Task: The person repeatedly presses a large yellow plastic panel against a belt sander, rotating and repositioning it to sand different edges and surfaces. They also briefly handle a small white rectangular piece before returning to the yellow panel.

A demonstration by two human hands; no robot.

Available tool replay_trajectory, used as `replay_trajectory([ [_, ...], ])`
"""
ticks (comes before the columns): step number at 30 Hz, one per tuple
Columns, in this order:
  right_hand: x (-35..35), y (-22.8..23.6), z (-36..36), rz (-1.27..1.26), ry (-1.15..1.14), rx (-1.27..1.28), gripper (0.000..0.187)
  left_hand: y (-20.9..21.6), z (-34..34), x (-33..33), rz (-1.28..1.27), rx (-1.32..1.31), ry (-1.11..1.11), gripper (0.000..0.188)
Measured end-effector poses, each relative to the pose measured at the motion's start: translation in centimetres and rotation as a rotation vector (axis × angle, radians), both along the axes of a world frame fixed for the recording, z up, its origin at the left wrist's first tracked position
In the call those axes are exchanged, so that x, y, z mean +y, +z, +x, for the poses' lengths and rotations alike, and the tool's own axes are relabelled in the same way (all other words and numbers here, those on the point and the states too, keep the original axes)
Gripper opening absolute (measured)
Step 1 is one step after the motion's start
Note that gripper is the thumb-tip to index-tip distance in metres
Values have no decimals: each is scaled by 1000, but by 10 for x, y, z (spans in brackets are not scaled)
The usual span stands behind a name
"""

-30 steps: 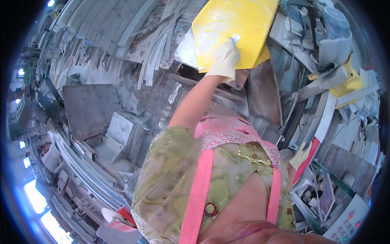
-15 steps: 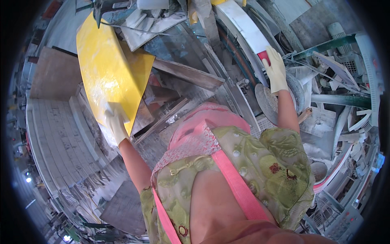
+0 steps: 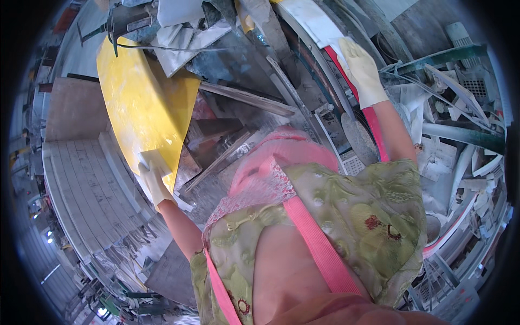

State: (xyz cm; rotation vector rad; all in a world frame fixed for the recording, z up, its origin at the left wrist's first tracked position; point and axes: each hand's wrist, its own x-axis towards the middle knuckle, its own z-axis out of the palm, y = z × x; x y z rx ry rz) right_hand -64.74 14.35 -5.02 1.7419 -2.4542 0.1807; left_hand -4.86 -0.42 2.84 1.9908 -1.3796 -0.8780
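Head view: right hand (image 3: 362,74) reaches forward, fingers (image 3: 353,51) straight; left hand (image 3: 151,183) outstretched, grip unclear.

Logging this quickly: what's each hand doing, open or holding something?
Left hand: closed on what looks like a small pale piece, over a yellow sheet.
Right hand: looks open, palm down on a white strip.

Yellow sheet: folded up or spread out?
Spread out: the yellow sheet shows a broad, glossy face beyond the left hand. Anything tucked underneath: cannot tell.
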Motion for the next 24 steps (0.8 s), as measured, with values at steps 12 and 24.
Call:
replay_trajectory([
  [12, -52, 17, -16, -104, 524, 12, 70, -32, 37, -19, -239, -663, -53, 33],
  [24, -91, 15, -47, 123, 381, 187, 60, -33, 37, -18, -184, -491, 25, 42],
])
